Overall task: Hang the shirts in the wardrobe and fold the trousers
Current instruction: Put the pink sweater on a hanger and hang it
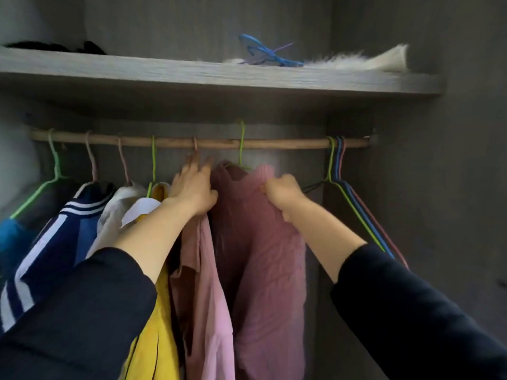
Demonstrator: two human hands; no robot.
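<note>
Both arms in dark sleeves reach up into the wardrobe, the hands apart with one garment between them. The right hand point(282, 194) has its fingers curled tight into the shoulder of a maroon ribbed top point(258, 242), bunching the fabric. That top hangs on a green hanger point(241, 149) whose hook rises just above and between the two hands, its tip standing higher than the wooden rail point(274, 145); I can't tell whether it is seated on the rail.

The left hand point(193, 187) is spread, fingers stretched upward towards a pink hanger hook point(195, 145) directly above it, the thumb side against the maroon top's other shoulder. Right below this hand hangs a pale pink shirt point(208, 283), touching the maroon top.

Left of the left forearm hang a yellow garment point(156, 338), a white shirt point(118, 209) and a navy top with white stripes point(55, 242), packed close together. Just right of the right hand, a bunch of bare hangers point(337, 165), green, blue and pink, sits at the rail's end.

Well above both hands runs a grey shelf point(192, 75). On it, above the right hand, lie a blue plastic piece point(263, 53) and something white and furry point(370, 61).
</note>
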